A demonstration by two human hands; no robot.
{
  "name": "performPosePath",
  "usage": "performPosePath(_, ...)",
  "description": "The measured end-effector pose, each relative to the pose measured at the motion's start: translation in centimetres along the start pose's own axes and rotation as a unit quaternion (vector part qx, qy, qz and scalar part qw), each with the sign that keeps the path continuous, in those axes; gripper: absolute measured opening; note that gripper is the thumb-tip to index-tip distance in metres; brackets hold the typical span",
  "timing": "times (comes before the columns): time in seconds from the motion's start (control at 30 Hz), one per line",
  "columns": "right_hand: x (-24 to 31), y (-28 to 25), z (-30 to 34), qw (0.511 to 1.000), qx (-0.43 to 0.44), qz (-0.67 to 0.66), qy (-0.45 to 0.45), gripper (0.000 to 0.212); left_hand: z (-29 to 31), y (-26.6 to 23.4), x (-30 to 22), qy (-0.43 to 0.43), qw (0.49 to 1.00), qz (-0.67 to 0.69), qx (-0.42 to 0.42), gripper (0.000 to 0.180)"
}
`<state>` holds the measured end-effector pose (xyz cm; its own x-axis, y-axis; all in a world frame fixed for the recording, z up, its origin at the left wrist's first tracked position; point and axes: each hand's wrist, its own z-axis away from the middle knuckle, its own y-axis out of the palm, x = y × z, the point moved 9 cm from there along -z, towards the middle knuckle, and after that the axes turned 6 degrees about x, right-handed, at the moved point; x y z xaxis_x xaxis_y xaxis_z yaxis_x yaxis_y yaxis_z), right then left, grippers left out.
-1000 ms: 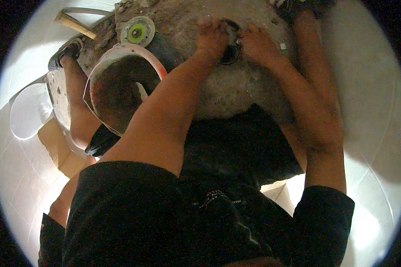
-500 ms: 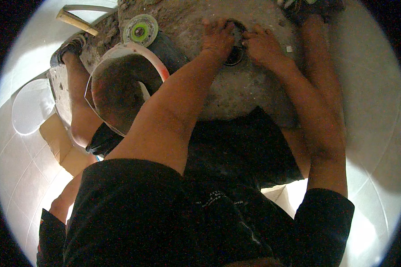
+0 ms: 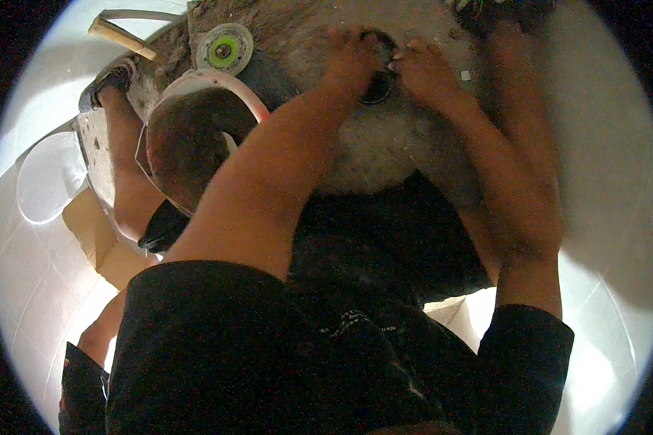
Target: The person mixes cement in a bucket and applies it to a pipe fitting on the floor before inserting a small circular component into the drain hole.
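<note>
Just left of the dark round thing (image 3: 376, 88), in the far middle of the scene: the left hand (image 3: 350, 56), dim and blurred, with fingers bent down toward the thing. Just right of it: the right hand (image 3: 422, 67), with curled fingers aimed left, close to the other hand but apart from it. Too murky to make out a grip in either; cannot tell whether holding the thing, touching it or only hovering close. Between both hands, low on the rough floor (image 3: 384, 148): the dark thing itself, with a rounded near rim showing on the near side of the fingers. Impossible to say whether ring or hole.

Right of the hands, on the same floor: a small pale chip (image 3: 465, 75), then a bare leg (image 3: 519, 94). To the left, past the left forearm: a bucket (image 3: 228, 81) with a pinkish rim; just beyond it, a pale disc (image 3: 225, 51) with a green middle. Farther left: a wooden bar (image 3: 123, 38) and a dark shoe (image 3: 107, 83). Nearer on the left, over pale tiles (image 3: 29, 275): a whitish round sheet (image 3: 51, 177), beside tan cardboard (image 3: 91, 225).
</note>
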<state>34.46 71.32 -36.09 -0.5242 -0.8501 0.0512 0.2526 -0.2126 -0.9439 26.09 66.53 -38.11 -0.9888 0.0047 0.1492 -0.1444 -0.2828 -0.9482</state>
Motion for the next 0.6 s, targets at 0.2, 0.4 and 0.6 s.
performPosePath(0.2,2.2,-3.6,1.4,0.996,-0.067,-0.033,-0.056,0.033,1.6,-4.5,3.3,0.066,0.997,-0.035,0.033,0.024)
performPosePath(0.4,0.6,-0.7,0.8,0.997,-0.061,0.009,-0.043,0.038,3.4,-6.8,2.2,0.154,0.967,-0.125,0.158,0.026)
performPosePath(0.6,6.3,-3.3,2.8,0.988,-0.017,0.103,-0.114,0.043,4.5,-3.9,3.9,0.095,0.982,-0.146,0.07,0.036)
